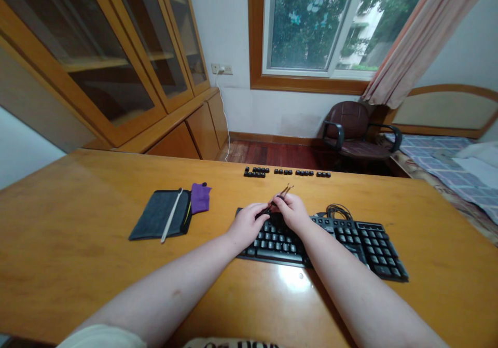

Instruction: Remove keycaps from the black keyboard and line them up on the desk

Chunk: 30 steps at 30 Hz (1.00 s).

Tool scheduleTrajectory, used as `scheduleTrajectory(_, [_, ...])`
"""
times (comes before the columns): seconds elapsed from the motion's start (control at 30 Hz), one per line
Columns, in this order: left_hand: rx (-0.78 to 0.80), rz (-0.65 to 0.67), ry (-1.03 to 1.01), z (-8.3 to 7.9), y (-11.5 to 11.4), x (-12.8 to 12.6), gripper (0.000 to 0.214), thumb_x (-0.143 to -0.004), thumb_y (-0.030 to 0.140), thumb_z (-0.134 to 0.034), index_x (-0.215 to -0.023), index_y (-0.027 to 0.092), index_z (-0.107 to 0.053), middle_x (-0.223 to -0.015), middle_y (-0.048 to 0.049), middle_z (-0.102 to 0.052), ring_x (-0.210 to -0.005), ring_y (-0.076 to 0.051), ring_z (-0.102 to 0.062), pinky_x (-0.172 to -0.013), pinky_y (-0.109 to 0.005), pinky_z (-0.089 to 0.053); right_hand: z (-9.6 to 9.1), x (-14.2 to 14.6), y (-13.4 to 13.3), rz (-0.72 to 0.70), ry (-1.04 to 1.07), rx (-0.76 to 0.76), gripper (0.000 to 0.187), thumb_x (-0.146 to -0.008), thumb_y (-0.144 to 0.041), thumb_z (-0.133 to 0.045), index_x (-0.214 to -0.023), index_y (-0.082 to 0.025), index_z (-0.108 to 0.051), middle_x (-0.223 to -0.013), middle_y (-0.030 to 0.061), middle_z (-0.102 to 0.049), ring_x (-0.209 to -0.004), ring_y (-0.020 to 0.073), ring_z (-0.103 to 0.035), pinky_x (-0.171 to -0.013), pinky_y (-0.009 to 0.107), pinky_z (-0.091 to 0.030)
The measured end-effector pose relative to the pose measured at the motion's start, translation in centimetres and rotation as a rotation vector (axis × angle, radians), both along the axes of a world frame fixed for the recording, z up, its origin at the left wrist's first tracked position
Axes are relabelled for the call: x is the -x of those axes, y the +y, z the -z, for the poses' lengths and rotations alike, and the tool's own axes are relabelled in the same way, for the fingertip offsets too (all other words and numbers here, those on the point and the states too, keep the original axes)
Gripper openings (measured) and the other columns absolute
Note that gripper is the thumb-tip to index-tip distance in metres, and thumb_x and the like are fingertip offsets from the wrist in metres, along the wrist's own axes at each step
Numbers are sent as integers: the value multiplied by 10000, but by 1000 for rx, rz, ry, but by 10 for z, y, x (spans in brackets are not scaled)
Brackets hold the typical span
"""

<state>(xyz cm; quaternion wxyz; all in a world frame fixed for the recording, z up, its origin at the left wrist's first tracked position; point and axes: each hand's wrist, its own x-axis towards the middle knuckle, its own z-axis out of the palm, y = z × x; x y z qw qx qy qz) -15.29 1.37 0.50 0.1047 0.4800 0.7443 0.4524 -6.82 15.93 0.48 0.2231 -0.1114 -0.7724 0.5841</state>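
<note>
Above the upper left part of a black keyboard (280,247), my two hands are close together. My left hand (249,224) is closed round the dark handle end of a keycap puller (287,189), whose two thin coppery wire prongs point up and away to the right. The fingers of my right hand (292,212) are closed round it nearer the prongs. A small dark piece shows at my right fingertips, too small to name. My hands and right forearm hide part of the keys.
Loose black keycaps (257,171) lie in small groups along the desk's far edge. A coiled cable (339,211) sits behind the keyboard. At the left are a dark grey pouch (157,216), a pale stick-like tool (171,217) lying across it, and a purple cloth (200,198).
</note>
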Motion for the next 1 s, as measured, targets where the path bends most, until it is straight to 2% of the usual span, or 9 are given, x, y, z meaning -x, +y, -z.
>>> scheduleTrajectory(0.13, [-47, 23, -203, 0, 0, -2, 438, -784, 153, -549, -1209, 234, -479, -1083, -27, -646, -1033, -169, -582, -959, -341, -425, -2, 1, -2, 49, 4, 81, 333, -812, -472, -491, -708, -171, -590, -611, 25, -621, -546, 152, -597, -550, 266, -502])
scheduleTrajectory(0.23, [-65, 30, -300, -2, 0, -3, 477, -776, 144, -560, -1224, 239, -426, -1018, -14, -668, -1014, -161, -596, -979, -352, -400, -4, 1, -3, 82, 12, 129, 335, -803, -482, -501, -712, -170, -583, -605, 23, -629, -509, 144, -591, -523, 262, -497])
scheduleTrajectory(0.37, [-81, 45, -329, -3, 1, -2, 482, -752, 143, -588, -1203, 237, -445, -987, -10, -672, -984, -160, -610, -976, -351, -399, -5, -1, -2, 94, 5, 53, 326, -819, -456, -496, -693, -171, -591, -609, 33, -643, -519, 147, -600, -528, 259, -494])
scheduleTrajectory(0.5, [-86, 61, -312, -3, 1, -1, 483, -754, 150, -586, -1213, 222, -456, -1013, -25, -664, -1003, -163, -598, -974, -343, -402, -5, -3, 0, 99, -9, -63, 332, -834, -440, -483, -684, -173, -612, -627, 47, -655, -560, 161, -618, -553, 264, -497])
scheduleTrajectory(0.63, [-78, 38, -300, -2, 2, -1, 505, -738, 135, -600, -1213, 233, -457, -965, -2, -674, -966, -152, -613, -970, -341, -412, -1, -2, -1, 100, -10, -91, 329, -842, -437, -467, -694, -180, -609, -628, 42, -654, -550, 156, -610, -552, 262, -493])
scheduleTrajectory(0.73, [-91, 24, -281, 1, 3, -1, 490, -721, 124, -616, -1182, 238, -496, -953, 7, -676, -937, -148, -623, -943, -330, -443, 1, 0, -2, 111, -24, -50, 335, -835, -463, -467, -687, -188, -588, -612, 34, -649, -518, 152, -599, -525, 262, -490])
scheduleTrajectory(0.83, [-99, 25, -225, 2, 3, -1, 451, -725, 136, -625, -1155, 249, -547, -1047, -6, -659, -960, -156, -614, -932, -330, -459, 0, 2, -3, 116, -37, 16, 337, -821, -487, -481, -676, -193, -561, -598, 22, -641, -495, 150, -595, -510, 263, -491])
scheduleTrajectory(1.0, [-113, 57, -24, -3, 0, -1, 312, -773, 183, -604, -1076, 256, -628, -1044, -23, -657, -977, -165, -594, -934, -347, -455, -4, 2, -3, 123, -31, 151, 344, -807, -511, -488, -701, -189, -548, -487, -15, -586, -435, 140, -577, -470, 248, -480])
